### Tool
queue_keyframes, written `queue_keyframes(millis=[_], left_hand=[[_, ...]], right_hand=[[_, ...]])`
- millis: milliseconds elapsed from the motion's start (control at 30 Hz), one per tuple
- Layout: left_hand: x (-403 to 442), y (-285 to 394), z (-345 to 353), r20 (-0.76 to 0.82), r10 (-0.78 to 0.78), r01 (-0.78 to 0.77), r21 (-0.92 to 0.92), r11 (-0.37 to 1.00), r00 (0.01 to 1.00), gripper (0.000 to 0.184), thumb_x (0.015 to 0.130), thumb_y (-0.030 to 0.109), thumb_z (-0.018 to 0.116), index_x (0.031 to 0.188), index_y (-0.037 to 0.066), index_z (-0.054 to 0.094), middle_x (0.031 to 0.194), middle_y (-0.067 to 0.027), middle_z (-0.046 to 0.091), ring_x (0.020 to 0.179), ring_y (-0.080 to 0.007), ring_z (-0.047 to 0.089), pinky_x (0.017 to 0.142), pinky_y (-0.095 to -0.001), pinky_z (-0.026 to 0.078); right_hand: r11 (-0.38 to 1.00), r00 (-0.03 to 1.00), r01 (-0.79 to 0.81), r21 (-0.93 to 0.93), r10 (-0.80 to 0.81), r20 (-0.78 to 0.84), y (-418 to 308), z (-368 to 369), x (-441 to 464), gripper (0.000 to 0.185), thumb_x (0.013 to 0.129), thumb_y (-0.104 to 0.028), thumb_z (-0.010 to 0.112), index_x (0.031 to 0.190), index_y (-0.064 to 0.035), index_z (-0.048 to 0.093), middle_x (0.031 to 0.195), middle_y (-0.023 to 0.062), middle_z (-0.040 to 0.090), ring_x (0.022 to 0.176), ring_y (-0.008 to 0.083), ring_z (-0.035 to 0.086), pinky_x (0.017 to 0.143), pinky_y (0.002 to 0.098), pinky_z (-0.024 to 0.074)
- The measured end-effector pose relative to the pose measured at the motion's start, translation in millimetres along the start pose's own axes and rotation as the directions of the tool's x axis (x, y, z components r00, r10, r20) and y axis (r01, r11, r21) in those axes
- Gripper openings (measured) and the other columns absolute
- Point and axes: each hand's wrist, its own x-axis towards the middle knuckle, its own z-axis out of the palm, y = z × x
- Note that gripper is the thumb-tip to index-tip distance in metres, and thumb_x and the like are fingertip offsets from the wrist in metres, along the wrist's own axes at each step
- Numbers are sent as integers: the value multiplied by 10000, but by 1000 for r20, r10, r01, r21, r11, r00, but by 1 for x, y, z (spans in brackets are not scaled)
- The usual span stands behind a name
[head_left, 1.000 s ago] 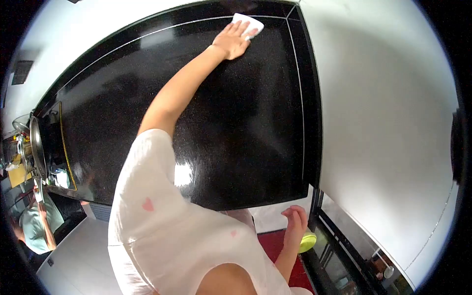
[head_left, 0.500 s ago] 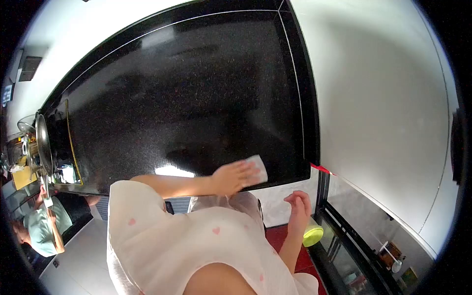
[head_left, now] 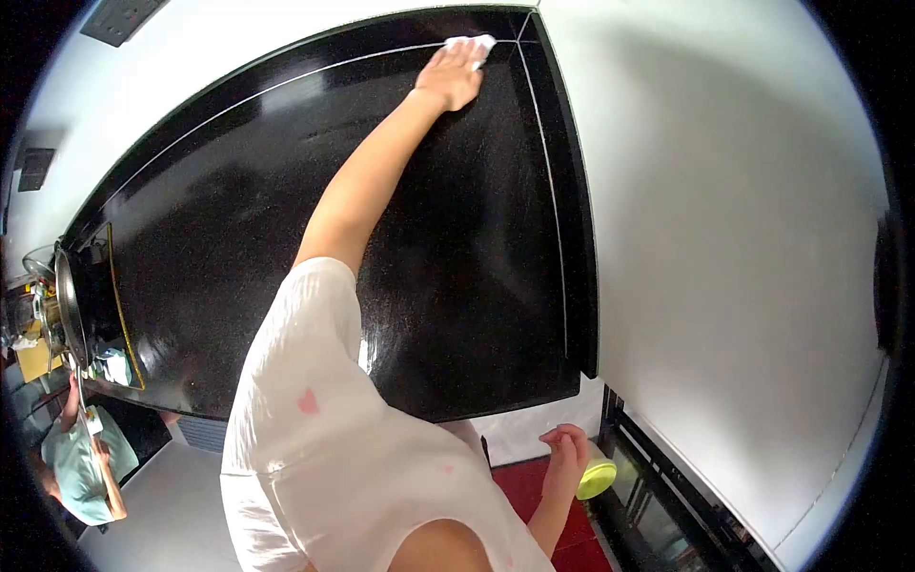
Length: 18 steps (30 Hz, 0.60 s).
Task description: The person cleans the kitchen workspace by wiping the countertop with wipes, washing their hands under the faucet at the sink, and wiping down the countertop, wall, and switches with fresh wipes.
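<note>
My left hand [head_left: 450,81] lies palm down at the far right part of the black countertop [head_left: 286,238], its fingers over a folded white cloth [head_left: 484,46]. The cloth is pressed against the surface near the pale line by the back corner, and its edges show past my fingertips. My right hand [head_left: 568,448] hangs beyond the counter's front edge at the lower right. Its fingers are loosely bent and I see nothing in them. Beside it is a container with a yellow-green rim [head_left: 597,480].
A pan [head_left: 69,310] and other cookware stand at the far left. Below them a person in a light green top [head_left: 91,467] holds a long utensil. A white wall [head_left: 724,267] borders the counter on the right; a dark glass-fronted unit [head_left: 648,496] is at the lower right.
Half a second ago my left hand and the cloth were at the front edge; now they are at the back corner again. My right hand stays low beside the container.
</note>
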Motion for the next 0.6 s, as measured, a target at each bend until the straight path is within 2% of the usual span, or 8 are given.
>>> queue_keyframes(millis=[167, 267, 333, 367, 400, 433, 467, 600], left_hand=[[-1, 26, -2, -40, 275, -261, 214, 941, 961, 467, 875, 294, 184, 1328, 184, 179, 1385, -96, 148, 1285, -243, 118, 1052, -349, 108], [-73, 49, -29, 39, 470, -471, 138, 871, 882, 437, 880, 231, 254, 1313, 177, 233, 1353, -174, 192, 1260, -299, 183, 1044, -388, 145], [-141, 76, -34, 102, 570, -568, -53, 821, 815, 391, 858, 182, 309, 1244, 156, 365, 1278, -194, 329, 1188, -306, 329, 998, -428, 233], [-185, 88, -24, -8, 611, -596, -228, 770, 792, 383, 846, 168, 331, 1222, 121, 385, 1257, -186, 361, 1169, -289, 360, 989, -437, 246], [-230, 102, -25, -4, 646, -631, -213, 746, 764, 380, 835, 184, 354, 1198, 84, 401, 1247, -173, 378, 1170, -267, 364, 990, -419, 252], [-277, 111, -23, -72, 656, -631, -369, 683, 752, 386, 820, 181, 370, 1185, 62, 406, 1241, -167, 387, 1165, -265, 371, 991, -401, 258], [-303, 127, -50, 249, 684, -515, -497, 698, 686, 406, 814, 174, 374, 1205, 65, 387, 1251, -144, 384, 1177, -253, 356, 1003, -375, 247], [-391, 140, -41, 112, 769, -521, -673, 525, 630, 490, 805, 165, 346, 1284, 79, 287, 1325, -119, 290, 1213, -251, 303, 1003, -367, 241]], right_hand=[[1000, 999, 9, -2, -9, -34, -6, -11, 4, 135, 828, -85, 438, 878, 1, 530, 761, 77, 541, 717, 171, 540, 717, 317, 448], [1000, 1000, 6, -6, -6, -21, -12, 0, 1, 132, 824, -79, 438, 880, 0, 529, 761, 73, 542, 717, 169, 539, 720, 312, 445], [1000, 1000, -6, -10, 6, 15, -10, 8, 0, 130, 821, -71, 437, 880, 0, 528, 761, 71, 542, 716, 168, 538, 722, 310, 443], [1000, 1000, -5, -4, 5, 24, -9, 12, 1, 130, 821, -73, 437, 879, 1, 527, 762, 74, 542, 716, 168, 537, 723, 309, 442], [1000, 999, -6, 1, 6, 35, -9, 16, 1, 130, 821, -74, 438, 879, 1, 526, 762, 76, 542, 716, 168, 537, 724, 309, 442], [1000, 999, -5, 8, 5, 44, -8, 21, 1, 130, 822, -76, 438, 879, 2, 526, 762, 78, 542, 716, 168, 536, 725, 308, 441], [1000, 999, -8, 4, 8, 43, -7, 27, 0, 135, 818, -77, 437, 887, 5, 519, 763, 78, 537, 722, 175, 535, 728, 311, 435], [1000, 1000, -6, 2, 6, 16, -13, 28, 5, 147, 811, -78, 438, 906, 11, 507, 759, 78, 526, 735, 188, 531, 733, 319, 425]])
